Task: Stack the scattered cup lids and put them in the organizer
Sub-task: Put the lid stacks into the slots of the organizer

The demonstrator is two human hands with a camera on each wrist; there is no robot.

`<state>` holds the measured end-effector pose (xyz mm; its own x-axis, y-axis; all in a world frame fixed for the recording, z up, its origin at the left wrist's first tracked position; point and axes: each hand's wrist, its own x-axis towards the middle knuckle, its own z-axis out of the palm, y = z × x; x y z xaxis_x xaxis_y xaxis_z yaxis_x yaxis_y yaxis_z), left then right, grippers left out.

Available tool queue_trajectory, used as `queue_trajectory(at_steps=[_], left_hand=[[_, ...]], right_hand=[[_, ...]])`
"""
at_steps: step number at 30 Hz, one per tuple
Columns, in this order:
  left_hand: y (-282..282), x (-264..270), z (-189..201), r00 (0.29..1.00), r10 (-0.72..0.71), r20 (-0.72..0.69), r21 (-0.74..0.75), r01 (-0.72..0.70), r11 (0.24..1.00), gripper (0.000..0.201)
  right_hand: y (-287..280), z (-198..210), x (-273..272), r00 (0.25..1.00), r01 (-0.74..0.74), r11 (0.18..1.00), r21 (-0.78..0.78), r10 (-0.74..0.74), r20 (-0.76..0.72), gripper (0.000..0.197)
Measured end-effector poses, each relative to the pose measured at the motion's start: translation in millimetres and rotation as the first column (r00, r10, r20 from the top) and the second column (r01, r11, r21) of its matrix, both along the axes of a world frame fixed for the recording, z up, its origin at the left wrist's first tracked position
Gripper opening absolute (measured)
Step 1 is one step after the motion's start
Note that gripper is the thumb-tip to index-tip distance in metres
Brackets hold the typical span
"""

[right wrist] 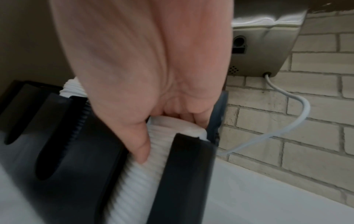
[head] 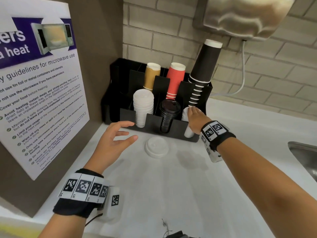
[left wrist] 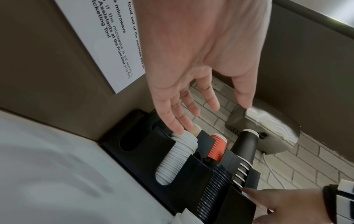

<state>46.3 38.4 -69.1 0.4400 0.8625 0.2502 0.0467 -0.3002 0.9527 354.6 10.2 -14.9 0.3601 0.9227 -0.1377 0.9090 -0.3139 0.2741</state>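
A small stack of loose white lids (head: 156, 147) lies on the white counter just in front of the black organizer (head: 152, 122). Its front slots hold a tall white lid stack (head: 143, 107), black lids (head: 169, 115) and, at the right, another white lid stack (head: 188, 133). My right hand (head: 192, 114) grips the top of that right stack (right wrist: 138, 181), thumb on its ribbed side and fingers curled over the top lid. My left hand (head: 130, 132) hovers open and empty left of the loose lids, fingers spread near the left white stack (left wrist: 178, 157).
Brown (head: 151, 76), red (head: 175, 79) and black (head: 202, 69) paper cups stand in the organizer's back slots. A microwave notice (head: 42, 93) leans on the left wall. A metal sink (head: 305, 157) is at the right edge. A wall unit (head: 245, 16) with a cable (head: 243, 73) hangs above.
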Motion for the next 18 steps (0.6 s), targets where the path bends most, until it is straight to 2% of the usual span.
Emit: queue_trajectory(at_steps=[2,3,5,6,7,8,9,10,12,13,15,18], left_hand=[[-1,0,0,1.000,0.001,0.003,-0.002,-0.001,1.000,0.033],[-1,0,0,1.000,0.002,0.006,-0.005,-0.002,1.000,0.033],[-1,0,1,1.000,0.004,0.009,-0.013,-0.004,1.000,0.032],[-1,1,1,1.000,0.002,0.009,-0.019,-0.002,1.000,0.031],[-1,1,1,1.000,0.000,0.011,-0.025,0.001,1.000,0.031],[-2,2,2,1.000,-0.005,0.015,-0.028,0.005,1.000,0.029],[-2,3,3,1.000,-0.009,0.017,-0.030,0.010,1.000,0.029],[-3,5,3,1.000,-0.014,0.015,-0.029,0.014,0.999,0.028],[-5,7,4,1.000,-0.022,0.002,-0.023,0.022,0.999,0.028],[-5,8,4,1.000,-0.027,-0.005,-0.022,0.027,0.999,0.028],[-7,9,4,0.999,-0.034,-0.013,-0.023,0.034,0.999,0.028],[-7,8,1,0.999,-0.032,-0.015,-0.033,0.031,0.999,0.027]], right_hand=[[-3,11,-5,0.997,0.024,1.000,0.007,-0.023,-0.078,0.084],[-5,19,-8,0.990,0.017,0.998,0.061,-0.008,-0.140,0.085],[-7,32,-18,0.954,-0.072,0.954,0.292,0.151,-0.257,0.076],[-9,34,-28,0.915,-0.120,0.900,0.419,0.264,-0.305,0.067],[-9,34,-40,0.862,-0.151,0.864,0.480,0.353,-0.363,0.057],[-7,31,-53,0.811,-0.200,0.867,0.456,0.408,-0.420,0.048],[-6,23,-67,0.782,-0.256,0.902,0.346,0.404,-0.475,0.043],[-4,12,-80,0.789,-0.297,0.939,0.171,0.343,-0.510,0.047],[3,-11,-96,0.871,-0.257,0.951,-0.170,0.152,-0.467,0.077],[6,-21,-100,0.903,-0.205,0.943,-0.261,0.079,-0.423,0.091],[11,-35,-104,0.924,-0.166,0.936,-0.310,0.038,-0.381,0.104],[15,-46,-106,0.920,-0.188,0.944,-0.270,0.074,-0.384,0.095]])
